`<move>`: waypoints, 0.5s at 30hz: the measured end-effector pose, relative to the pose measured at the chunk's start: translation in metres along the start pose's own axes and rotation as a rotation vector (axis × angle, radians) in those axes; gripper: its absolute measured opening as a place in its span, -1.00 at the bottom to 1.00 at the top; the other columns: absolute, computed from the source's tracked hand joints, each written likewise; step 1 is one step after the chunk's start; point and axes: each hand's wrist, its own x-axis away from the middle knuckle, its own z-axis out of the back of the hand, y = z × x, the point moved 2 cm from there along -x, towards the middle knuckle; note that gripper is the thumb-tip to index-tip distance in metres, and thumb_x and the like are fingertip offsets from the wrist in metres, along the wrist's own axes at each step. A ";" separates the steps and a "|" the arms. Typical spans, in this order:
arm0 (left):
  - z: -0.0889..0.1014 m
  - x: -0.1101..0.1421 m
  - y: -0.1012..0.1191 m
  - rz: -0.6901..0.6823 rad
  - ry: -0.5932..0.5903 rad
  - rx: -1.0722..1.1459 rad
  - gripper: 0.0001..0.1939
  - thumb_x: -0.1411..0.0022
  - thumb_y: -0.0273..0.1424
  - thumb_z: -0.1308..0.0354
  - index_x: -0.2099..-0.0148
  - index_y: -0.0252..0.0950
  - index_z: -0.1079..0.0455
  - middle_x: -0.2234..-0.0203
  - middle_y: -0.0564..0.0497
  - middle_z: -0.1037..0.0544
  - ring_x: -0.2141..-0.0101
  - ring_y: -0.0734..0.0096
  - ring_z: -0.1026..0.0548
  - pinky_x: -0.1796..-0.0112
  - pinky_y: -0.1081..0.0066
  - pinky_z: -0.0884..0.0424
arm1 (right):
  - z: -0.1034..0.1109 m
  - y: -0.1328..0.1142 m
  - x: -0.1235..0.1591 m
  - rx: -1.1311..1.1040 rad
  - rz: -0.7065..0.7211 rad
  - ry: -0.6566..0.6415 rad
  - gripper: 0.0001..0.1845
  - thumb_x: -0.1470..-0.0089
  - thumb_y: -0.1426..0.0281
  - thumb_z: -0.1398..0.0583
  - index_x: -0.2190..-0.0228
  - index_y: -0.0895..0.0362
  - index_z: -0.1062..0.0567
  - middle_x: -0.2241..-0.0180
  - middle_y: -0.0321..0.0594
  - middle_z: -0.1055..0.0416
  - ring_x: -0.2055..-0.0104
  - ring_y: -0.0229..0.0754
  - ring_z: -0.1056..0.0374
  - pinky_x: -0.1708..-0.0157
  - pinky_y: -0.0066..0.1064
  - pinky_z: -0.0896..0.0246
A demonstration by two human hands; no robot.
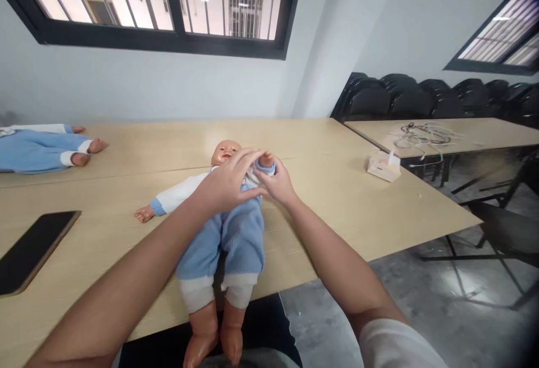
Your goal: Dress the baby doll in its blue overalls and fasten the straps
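A baby doll (243,230) in a white top and blue trousers lies face up on the table, its feet over the near edge. My left hand (227,182) reaches across its chest, fingers and thumb curved around the raised arm on the right. On that same arm, my right hand (280,185) grips the blue cuff (270,168) near the doll's small hand (266,159). Much of the sleeve between my hands is hidden. The doll's other arm (179,192) stretches out to the left, touched by neither hand.
A second doll (42,146) lies at the far left, partly out of view. On the table (328,199) are a dark phone (36,250) at left and a tissue box (383,166) at right. Cables (425,135) lie on another table; a folding chair (507,227) stands at right.
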 end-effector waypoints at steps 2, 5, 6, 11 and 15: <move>0.005 0.001 -0.002 0.049 -0.025 0.012 -0.23 -0.30 -0.05 -0.23 -0.41 -0.20 -0.08 -0.29 -0.23 -0.30 -0.26 -0.06 -0.29 -0.16 0.05 -0.35 | 0.008 0.017 -0.010 -0.045 -0.048 0.088 -0.37 -0.06 0.08 -0.32 -0.08 0.11 -0.38 -0.04 -0.02 -0.46 -0.10 0.05 -0.33 -0.14 -0.12 -0.24; 0.015 0.003 -0.002 0.122 -0.051 0.010 -0.42 -0.34 -0.14 -0.17 -0.32 -0.19 -0.22 -0.17 -0.16 -0.42 -0.11 0.04 -0.43 -0.06 0.12 -0.41 | 0.020 0.040 -0.023 -0.024 -0.031 0.252 -0.24 -0.04 0.13 -0.30 -0.20 0.13 -0.26 -0.21 0.04 -0.30 -0.25 0.02 -0.22 -0.19 -0.15 -0.21; 0.018 0.005 -0.001 0.139 -0.051 0.011 -0.48 -0.35 -0.17 -0.16 -0.28 -0.19 -0.26 -0.11 -0.14 -0.46 -0.04 0.09 -0.46 -0.01 0.16 -0.43 | 0.023 0.046 -0.026 -0.014 -0.027 0.293 -0.20 -0.03 0.16 -0.30 -0.24 0.13 -0.22 -0.26 0.05 -0.24 -0.28 0.00 -0.19 -0.20 -0.17 -0.20; 0.029 0.044 0.013 0.240 0.112 0.054 -0.68 -0.36 -0.26 -0.12 -0.10 -0.21 -0.37 0.17 -0.05 -0.48 0.21 0.29 -0.47 0.17 0.31 -0.45 | 0.031 0.073 -0.028 -0.012 -0.189 0.398 -0.29 -0.11 0.19 -0.24 -0.21 0.18 -0.23 -0.09 0.08 -0.38 -0.06 -0.05 -0.38 -0.02 -0.21 -0.38; 0.028 0.112 0.026 0.374 0.210 0.030 -0.84 -0.37 -0.32 -0.10 0.03 -0.20 -0.36 0.31 0.02 -0.43 0.27 0.31 -0.45 0.17 0.29 -0.43 | 0.044 0.079 -0.025 0.134 -0.275 0.492 -0.36 -0.17 0.20 -0.17 -0.18 0.25 -0.23 0.07 0.06 -0.42 0.09 -0.05 -0.42 0.10 -0.22 -0.42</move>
